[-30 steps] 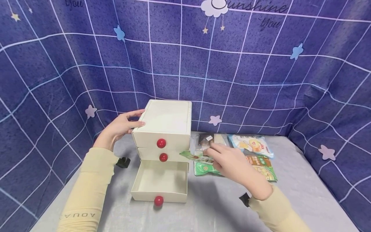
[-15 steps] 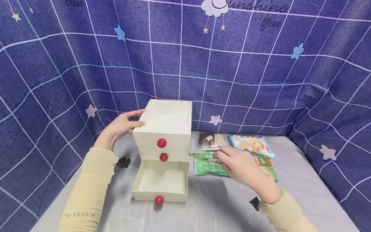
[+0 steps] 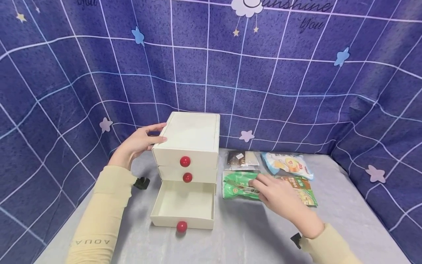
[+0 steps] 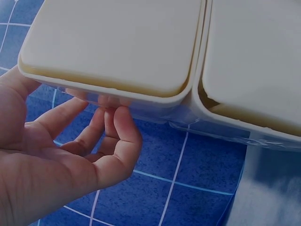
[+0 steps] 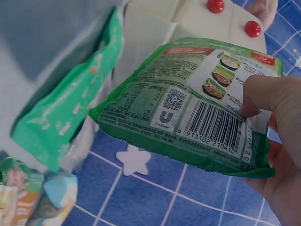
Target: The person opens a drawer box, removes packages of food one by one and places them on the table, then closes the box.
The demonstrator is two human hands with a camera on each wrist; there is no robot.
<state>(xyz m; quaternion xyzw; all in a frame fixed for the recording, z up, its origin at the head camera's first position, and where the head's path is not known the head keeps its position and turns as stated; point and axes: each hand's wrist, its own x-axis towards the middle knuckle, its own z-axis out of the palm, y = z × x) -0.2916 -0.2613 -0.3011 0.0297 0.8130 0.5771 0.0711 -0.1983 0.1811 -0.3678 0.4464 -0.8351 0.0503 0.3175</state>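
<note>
My right hand [image 3: 277, 192] pinches a green seasoning packet [image 5: 188, 108] by one edge, its printed back with a barcode facing the right wrist camera. In the head view that packet overlaps a longer green packet [image 3: 232, 185] lying on the table. My left hand [image 3: 140, 143] rests against the left side of a white drawer cabinet [image 3: 192, 130], thumb at the top edge. Its fingertips touch the cabinet's side in the left wrist view, fingers [image 4: 124, 127] bent. The cabinet's bottom drawer [image 3: 182, 222] is pulled out; the two drawers above stand closed, with red knobs.
Behind the green packet lies a clear bag with dark contents [image 3: 242, 160]. To its right are a blue-and-white snack bag [image 3: 288, 164] and a brown-and-green packet [image 3: 304, 190]. A purple-blue grid curtain [image 3: 211, 66] hangs behind the grey-covered table [image 3: 237, 238].
My right hand has carried the seasoning packet right and slightly toward me, away from the cabinet and over the longer green packet. My left hand has stayed on the cabinet.
</note>
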